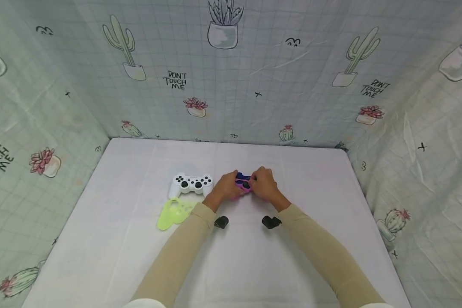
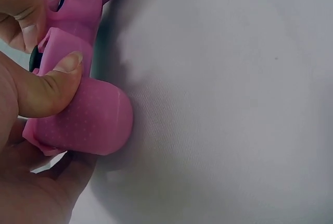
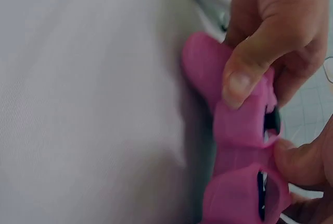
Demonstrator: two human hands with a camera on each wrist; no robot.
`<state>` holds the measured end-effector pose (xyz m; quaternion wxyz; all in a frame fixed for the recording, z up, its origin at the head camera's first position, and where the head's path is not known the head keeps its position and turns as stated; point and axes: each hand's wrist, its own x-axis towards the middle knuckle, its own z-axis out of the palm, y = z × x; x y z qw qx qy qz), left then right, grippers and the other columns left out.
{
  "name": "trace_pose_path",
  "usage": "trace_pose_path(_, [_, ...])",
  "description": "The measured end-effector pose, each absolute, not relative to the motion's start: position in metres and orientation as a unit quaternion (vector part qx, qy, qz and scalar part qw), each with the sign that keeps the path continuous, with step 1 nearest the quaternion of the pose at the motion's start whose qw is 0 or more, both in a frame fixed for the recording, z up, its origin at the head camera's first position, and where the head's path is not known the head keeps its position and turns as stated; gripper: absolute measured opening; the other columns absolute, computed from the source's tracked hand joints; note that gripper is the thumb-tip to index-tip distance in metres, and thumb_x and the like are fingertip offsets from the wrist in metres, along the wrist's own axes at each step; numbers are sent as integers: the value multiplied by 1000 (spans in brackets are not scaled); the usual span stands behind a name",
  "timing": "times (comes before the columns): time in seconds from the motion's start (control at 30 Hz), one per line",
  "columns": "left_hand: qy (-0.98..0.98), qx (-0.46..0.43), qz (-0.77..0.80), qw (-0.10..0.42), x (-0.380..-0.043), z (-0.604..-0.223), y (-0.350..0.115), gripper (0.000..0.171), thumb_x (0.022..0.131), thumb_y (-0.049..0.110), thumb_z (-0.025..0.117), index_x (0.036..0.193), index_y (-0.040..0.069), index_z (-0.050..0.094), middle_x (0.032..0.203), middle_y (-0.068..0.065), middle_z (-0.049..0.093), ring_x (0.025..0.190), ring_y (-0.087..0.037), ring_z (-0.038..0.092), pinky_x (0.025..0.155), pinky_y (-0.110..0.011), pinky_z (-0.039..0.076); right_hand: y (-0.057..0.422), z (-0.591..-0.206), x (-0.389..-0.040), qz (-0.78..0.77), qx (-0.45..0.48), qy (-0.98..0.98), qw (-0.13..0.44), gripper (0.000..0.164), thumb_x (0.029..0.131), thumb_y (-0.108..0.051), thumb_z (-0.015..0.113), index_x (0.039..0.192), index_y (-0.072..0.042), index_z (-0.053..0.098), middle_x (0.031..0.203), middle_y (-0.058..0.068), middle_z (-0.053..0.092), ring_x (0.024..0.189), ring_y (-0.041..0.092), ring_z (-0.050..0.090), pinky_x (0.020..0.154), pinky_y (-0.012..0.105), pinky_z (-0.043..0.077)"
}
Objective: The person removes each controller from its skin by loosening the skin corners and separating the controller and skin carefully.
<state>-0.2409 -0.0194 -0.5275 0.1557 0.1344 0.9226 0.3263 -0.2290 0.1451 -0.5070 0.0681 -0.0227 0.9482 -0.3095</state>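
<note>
A blue game controller [image 1: 243, 176] sits partly inside a pink silicone cover [image 2: 78, 114] near the middle of the table. My left hand [image 1: 226, 186] grips the covered controller's left side, its thumb [image 2: 52, 91] pressing on the pink cover. From the other side my right hand [image 1: 264, 184] pinches the cover's edge, close to an opening where a dark thumbstick [image 3: 272, 122] shows. The cover's front face is mostly hidden by fingers. To the left lie a white game controller [image 1: 191, 183] and a flat yellow-green silicone cover [image 1: 171, 214].
Two black thumbstick-like pieces, a left one [image 1: 221, 222] and a right one [image 1: 271, 222], appear beside the wrists. A white cloth covers the table [image 1: 315, 171]. Patterned curtains [image 1: 254, 115] enclose its back and sides.
</note>
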Motion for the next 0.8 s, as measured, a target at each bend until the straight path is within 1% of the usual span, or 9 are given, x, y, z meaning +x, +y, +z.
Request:
trace_pose_path(0.07, [922,136,329,149,-241,-530,-19,87,87,17,81,157,-8,36,148,-29,57,131,-35,61,117,-43,46,145,-506,-231,-340,7,935,102,17,96,-10,63,90,0,76,118,16,62,119,33,48,94,57,49])
trace_pose_path(0.13, [921,138,333,144,-241,-532,-18,86,87,16,81,156,-9,37,147,-29,58,129,-36,62,116,-43,47,145,-505,-233,-378,40,916,130,18,95,-10,61,91,-1,76,120,16,61,118,31,47,97,56,44])
trace_pose_path(0.23, [922,136,336,138,-240,-534,-17,85,87,17,82,155,-9,38,145,-29,59,127,-36,63,116,-43,48,145,-503,-234,-440,78,880,162,17,91,-6,58,89,-1,74,121,15,59,112,29,47,96,48,36])
trace_pose_path(0.33, [923,128,337,138,-239,-535,-17,85,88,19,82,155,-8,38,147,-28,58,129,-35,62,117,-43,47,144,-504,-232,-464,86,865,169,15,89,-5,57,86,-3,72,115,12,59,103,26,49,95,47,32])
trace_pose_path(0.43, [922,122,343,133,-238,-539,-17,85,88,19,82,155,-8,38,148,-28,58,132,-35,61,119,-43,45,144,-506,-229,-464,64,870,151,13,87,-6,60,80,-6,71,110,9,62,101,26,51,100,53,30])
trace_pose_path(0.57, [920,122,352,122,-237,-544,-17,86,87,20,82,154,-11,38,147,-30,57,133,-36,61,119,-44,45,147,-515,-224,-430,0,897,101,11,84,-7,67,75,-6,73,109,8,66,113,28,55,107,65,26])
trace_pose_path(0.67, [920,118,355,118,-236,-545,-17,86,88,20,82,155,-11,37,149,-30,56,135,-37,60,120,-44,44,148,-523,-219,-392,-38,916,75,12,86,-8,72,75,-5,76,109,9,66,123,31,51,105,67,28])
trace_pose_path(0.77, [923,115,353,103,-234,-544,-17,83,88,19,82,153,-11,40,148,-29,57,134,-37,61,118,-44,46,147,-528,-216,-349,-50,935,44,14,86,-10,76,73,-4,77,109,10,65,125,34,49,102,66,35])
trace_pose_path(0.8, [924,115,352,90,-233,-544,-16,81,87,19,82,152,-11,43,146,-29,59,132,-37,62,117,-45,47,147,-529,-216,-341,-47,938,31,14,85,-10,76,73,-3,77,110,12,64,126,35,48,103,66,37])
